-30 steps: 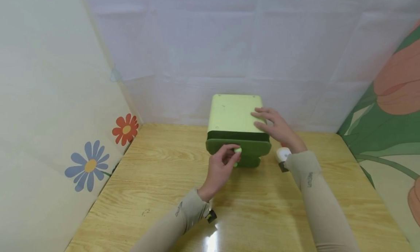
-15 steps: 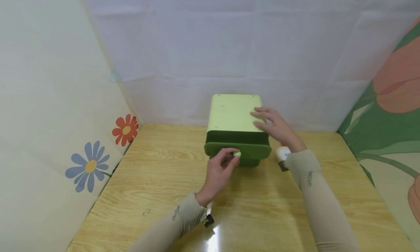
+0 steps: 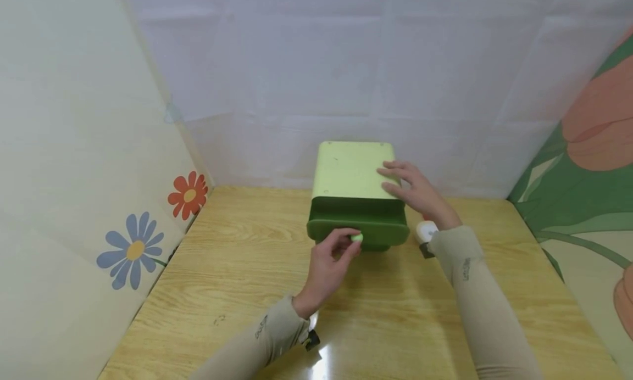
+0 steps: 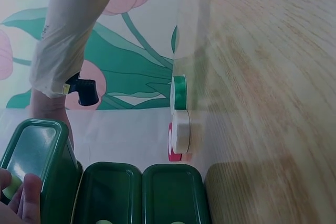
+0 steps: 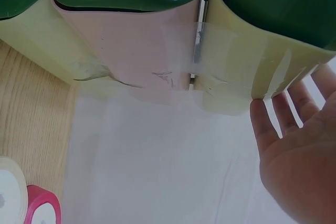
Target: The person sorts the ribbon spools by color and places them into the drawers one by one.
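A small stacked drawer cabinet (image 3: 351, 168) with a light green top stands against the back wall. Its top drawer, with a dark green front (image 3: 386, 234), is partly pulled out, showing a dark gap behind. My left hand (image 3: 325, 270) pinches the drawer's light green round knob (image 3: 357, 238) between thumb and fingers. In the left wrist view, two lower drawers (image 4: 107, 192) sit shut in the stack. My right hand (image 3: 420, 192) rests on the right edge of the cabinet's top, fingers spread; the right wrist view shows fingertips touching the top unit's side (image 5: 262, 59). The drawer's contents cannot be seen.
Right of the cabinet lie a white roll (image 4: 181, 131), a green roll (image 4: 179, 92) and a pink-red roll (image 5: 43, 205), partly hidden by the right wrist in the head view. A white sheet (image 3: 296, 83) hangs behind the wooden table (image 3: 237, 270); flowered panels flank it.
My left hand has drawn the top drawer outward, toward me, so the gap behind its front has widened. The right hand has stayed on the cabinet.
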Demonstrator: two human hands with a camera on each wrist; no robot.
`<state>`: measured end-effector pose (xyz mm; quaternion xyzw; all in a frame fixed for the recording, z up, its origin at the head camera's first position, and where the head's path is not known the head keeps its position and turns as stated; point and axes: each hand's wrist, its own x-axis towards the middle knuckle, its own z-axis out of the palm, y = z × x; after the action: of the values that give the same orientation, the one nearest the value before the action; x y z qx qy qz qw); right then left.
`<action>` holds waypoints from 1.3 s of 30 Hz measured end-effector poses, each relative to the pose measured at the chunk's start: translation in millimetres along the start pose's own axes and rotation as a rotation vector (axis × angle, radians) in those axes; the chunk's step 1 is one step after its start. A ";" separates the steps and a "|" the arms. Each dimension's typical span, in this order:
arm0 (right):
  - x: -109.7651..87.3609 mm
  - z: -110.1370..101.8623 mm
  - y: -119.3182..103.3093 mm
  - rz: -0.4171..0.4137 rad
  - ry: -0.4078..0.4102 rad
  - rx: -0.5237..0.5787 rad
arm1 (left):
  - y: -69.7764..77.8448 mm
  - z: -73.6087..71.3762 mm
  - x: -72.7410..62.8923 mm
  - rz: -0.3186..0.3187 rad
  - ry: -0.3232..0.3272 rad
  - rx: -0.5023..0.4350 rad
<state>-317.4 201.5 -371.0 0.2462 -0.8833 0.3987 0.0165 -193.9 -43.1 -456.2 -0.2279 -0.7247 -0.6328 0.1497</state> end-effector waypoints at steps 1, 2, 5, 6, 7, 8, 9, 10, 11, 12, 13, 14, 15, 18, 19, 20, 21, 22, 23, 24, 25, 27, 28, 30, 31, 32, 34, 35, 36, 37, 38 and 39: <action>0.1 -0.1 -0.3 -0.004 -0.002 -0.005 | 0.5 -0.1 -1.0 -0.003 -0.001 -0.001; 0.1 -0.1 -0.7 -0.005 -0.003 -0.005 | 0.8 -0.1 -1.9 -0.002 -0.001 -0.003; 0.1 -0.1 -0.7 -0.006 -0.003 -0.002 | 2.8 -0.2 -3.7 -0.004 -0.001 -0.010; 0.2 0.1 -0.2 -0.006 -0.002 0.000 | 3.1 -0.3 -4.3 -0.005 -0.001 -0.011; 0.2 0.0 -0.6 -0.005 -0.002 0.003 | 3.4 -0.4 -4.9 -0.003 -0.002 -0.012; 0.1 -0.1 -0.6 -0.005 -0.001 0.003 | 4.0 -0.4 -5.4 -0.001 -0.001 -0.012; 0.1 -0.2 -0.7 -0.005 0.000 0.003 | 4.6 -0.4 -6.0 -0.001 0.000 -0.012; 0.1 -0.2 -0.9 -0.004 0.000 0.003 | 4.5 -0.3 -6.6 0.001 0.002 -0.010; 0.2 -0.1 -0.4 -0.004 0.002 -0.001 | 4.9 -0.3 -7.2 0.001 0.004 -0.008; 0.3 -0.2 -0.6 -0.003 0.002 -0.002 | 5.0 -0.2 -7.9 0.003 0.005 -0.010; 0.2 -0.4 -1.1 -0.003 0.001 -0.004 | 5.3 0.1 -8.6 0.005 0.007 -0.012; 0.2 -0.4 -1.2 -0.004 0.001 -0.008 | 5.6 0.4 -9.4 0.006 0.009 -0.014; 0.4 -0.3 -0.8 -0.005 0.001 -0.012 | 6.1 0.7 -10.0 0.007 0.011 -0.014; 0.4 -0.6 -1.5 -0.006 -0.001 -0.017 | 6.7 1.7 -12.6 0.016 0.013 -0.016; 0.5 -0.6 -1.5 -0.007 -0.002 -0.019 | 7.0 1.9 -13.5 0.019 0.014 -0.015; 0.6 -0.5 -1.5 -0.008 -0.002 -0.021 | 7.0 2.2 -14.2 0.022 0.015 -0.014; 0.7 -0.5 -1.4 -0.008 -0.001 -0.022 | 7.2 2.3 -14.8 0.024 0.014 -0.015; 0.7 -0.4 -1.5 -0.007 -0.001 -0.020 | 7.4 2.4 -15.4 0.024 0.014 -0.013; 0.9 -0.1 -1.2 -0.008 0.000 -0.020 | 7.7 2.3 -15.8 0.024 0.013 -0.014; 0.9 0.0 -1.0 -0.009 0.000 -0.020 | 8.2 2.3 -16.2 0.025 0.013 -0.014; 1.0 0.3 -0.6 -0.009 0.001 -0.018 | 8.5 2.2 -16.6 0.025 0.011 -0.013; 1.1 0.6 -0.3 -0.009 0.003 -0.016 | 9.3 1.9 -17.4 0.026 0.011 -0.016; 1.2 0.7 0.1 -0.009 0.005 -0.015 | 9.9 1.8 -17.8 0.023 0.010 -0.014; 1.0 0.6 -0.2 -0.007 0.005 -0.015 | 9.9 1.7 -19.1 0.022 0.009 -0.017; 1.0 0.5 -0.3 -0.005 0.004 -0.015 | 10.1 1.8 -19.6 0.023 0.010 -0.016; 0.9 0.4 -0.4 -0.004 0.004 -0.014 | 10.1 2.0 -20.3 0.025 0.010 -0.019; 0.7 0.4 -0.3 -0.002 0.004 -0.013 | 9.9 2.4 -21.5 0.027 0.010 -0.020; 0.6 0.4 -0.6 0.000 0.004 -0.011 | 9.5 2.6 -22.1 0.033 0.011 -0.020; 0.5 0.2 -1.0 0.000 0.003 -0.010 | 9.5 2.7 -22.5 0.038 0.012 -0.019; 0.4 0.1 -1.4 0.000 0.001 -0.007 | 9.6 2.8 -22.9 0.038 0.013 -0.020; 0.4 0.1 -1.5 0.001 0.001 -0.005 | 9.4 2.9 -23.5 0.040 0.013 -0.019; 0.2 0.2 -1.7 0.002 0.001 -0.005 | 9.1 2.9 -24.0 0.042 0.013 -0.018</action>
<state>-316.8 200.3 -369.8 0.2451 -0.8844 0.3967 0.0169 -168.5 -42.7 -461.0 -0.2404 -0.7130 -0.6375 0.1656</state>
